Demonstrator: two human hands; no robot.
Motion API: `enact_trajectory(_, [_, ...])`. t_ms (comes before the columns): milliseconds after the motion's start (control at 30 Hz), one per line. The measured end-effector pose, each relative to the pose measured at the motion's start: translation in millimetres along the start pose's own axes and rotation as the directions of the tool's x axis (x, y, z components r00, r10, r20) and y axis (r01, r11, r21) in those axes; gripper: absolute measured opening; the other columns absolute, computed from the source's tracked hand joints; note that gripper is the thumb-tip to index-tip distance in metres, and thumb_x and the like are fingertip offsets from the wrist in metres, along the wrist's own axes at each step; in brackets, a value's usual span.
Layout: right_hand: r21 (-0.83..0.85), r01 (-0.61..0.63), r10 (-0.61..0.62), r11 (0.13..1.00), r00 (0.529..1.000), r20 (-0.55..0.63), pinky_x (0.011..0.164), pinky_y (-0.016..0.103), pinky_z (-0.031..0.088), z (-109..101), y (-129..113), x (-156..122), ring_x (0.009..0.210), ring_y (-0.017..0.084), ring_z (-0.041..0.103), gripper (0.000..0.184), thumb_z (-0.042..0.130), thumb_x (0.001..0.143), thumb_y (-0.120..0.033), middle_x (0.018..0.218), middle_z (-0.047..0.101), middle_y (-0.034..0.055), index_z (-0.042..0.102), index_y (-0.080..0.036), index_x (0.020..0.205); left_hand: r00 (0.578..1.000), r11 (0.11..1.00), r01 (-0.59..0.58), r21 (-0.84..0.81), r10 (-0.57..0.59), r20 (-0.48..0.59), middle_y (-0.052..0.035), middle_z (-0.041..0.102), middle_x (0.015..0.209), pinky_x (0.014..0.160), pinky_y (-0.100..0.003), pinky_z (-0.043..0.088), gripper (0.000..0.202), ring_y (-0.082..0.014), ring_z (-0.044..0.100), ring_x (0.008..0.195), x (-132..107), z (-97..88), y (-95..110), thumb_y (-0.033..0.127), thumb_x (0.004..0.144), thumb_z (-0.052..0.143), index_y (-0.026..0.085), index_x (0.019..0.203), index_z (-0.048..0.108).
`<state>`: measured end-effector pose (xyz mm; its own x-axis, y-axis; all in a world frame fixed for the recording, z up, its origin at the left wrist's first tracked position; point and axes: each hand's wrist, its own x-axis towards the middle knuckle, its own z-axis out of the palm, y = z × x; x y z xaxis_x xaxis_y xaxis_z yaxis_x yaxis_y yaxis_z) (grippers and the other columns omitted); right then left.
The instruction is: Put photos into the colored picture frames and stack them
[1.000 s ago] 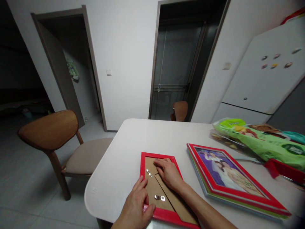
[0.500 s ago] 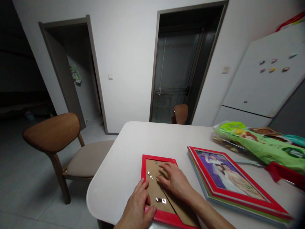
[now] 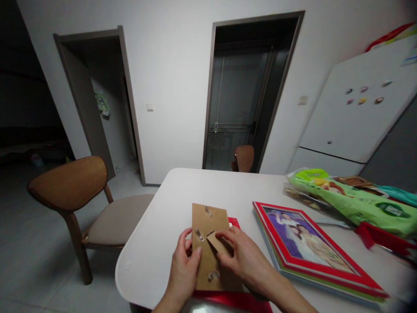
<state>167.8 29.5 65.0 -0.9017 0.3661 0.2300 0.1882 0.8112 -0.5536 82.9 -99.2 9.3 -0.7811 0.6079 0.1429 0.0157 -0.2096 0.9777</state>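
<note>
A: Where's the backing board on your feed?

B: Taking my screen as the dial, I have it at six o'clock, lifted at a tilt above the red frame. I see the frame's rim past the board at the board's own one to two o'clock, and again along the near side at five to six. I can't tell whether the board's lower edge touches it.

A: What's the left grip doing?

B: My left hand is at the board's eight o'clock, closed on that edge, thumb on the brown face.

A: And the right?

B: My right hand comes in from three o'clock with a narrow grip, thumb and fingers pinching the stand flap. The flap is angled up off the board. I count three metal clips, at the board's twelve, ten and six.

A: Anything around you?

B: On the white counter, a stack of picture frames lies at four o'clock on my screen, a purple-backed photo facing up on top. A green package is just past three. I also see a wooden chair near nine, beside the counter.
</note>
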Motion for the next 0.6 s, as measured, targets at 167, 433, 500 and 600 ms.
enact_trajectory(167, [-0.037, -0.055, 0.051, 0.998, 0.994, -0.098, 0.071, 0.030, 0.041, 5.8, 30.9, -7.7, 0.074, 0.017, 0.054, 0.037, 0.040, 0.075, -0.034, 0.093, 0.055, 0.0094, 0.051, -0.015, 0.106, 0.986, 0.985, 0.148, -0.089, -0.154, -0.062, -0.0039, 0.066, 0.081, 0.058, -0.026, 0.048, 0.036, -0.0190, 0.063, 0.068, 13.2, -36.8, 14.2, 0.029, 0.069, 0.054, 0.016, 0.101, 0.042])
enact_trajectory(433, [-0.160, -0.315, 0.306, 0.935, 0.949, -0.082, 0.074, 0.031, 0.038, 23.5, 90.6, -12.0, 0.087, 0.025, 0.055, 0.051, 0.043, 0.066, -0.019, 0.096, 0.058, 0.0172, 0.043, -0.005, 0.115, 0.962, 0.920, 0.264, 0.289, -0.228, -0.151, -0.0030, 0.064, 0.065, 0.059, -0.031, 0.048, 0.031, -0.0212, 0.063, 0.063, 25.1, -124.8, 0.7, 0.027, 0.066, 0.052, 0.011, 0.093, 0.050])
enact_trajectory(500, [0.013, -0.388, 0.387, 0.922, 0.918, -0.090, 0.072, 0.032, 0.038, 20.5, 87.7, -9.4, 0.081, 0.025, 0.057, 0.053, 0.044, 0.062, -0.016, 0.089, 0.061, 0.0157, 0.044, -0.005, 0.113, 0.965, 0.890, 0.238, 0.389, -0.172, -0.197, -0.0023, 0.063, 0.066, 0.063, -0.034, 0.047, 0.037, -0.0236, 0.062, 0.068, 30.4, -131.1, 0.0, 0.025, 0.064, 0.054, 0.011, 0.097, 0.050])
enact_trajectory(600, [0.282, -0.486, 0.509, 0.827, 0.861, -0.009, 0.060, 0.031, 0.041, 11.3, 81.1, -9.2, 0.063, 0.022, 0.059, 0.054, 0.043, 0.063, -0.021, 0.072, 0.063, 0.0096, 0.041, -0.005, 0.115, 0.968, 0.838, 0.146, 0.526, -0.012, -0.251, -0.0077, 0.058, 0.095, 0.085, -0.040, 0.038, 0.048, -0.0264, 0.052, 0.098, 33.2, -119.4, 4.3, 0.021, 0.062, 0.055, 0.012, 0.108, 0.044])
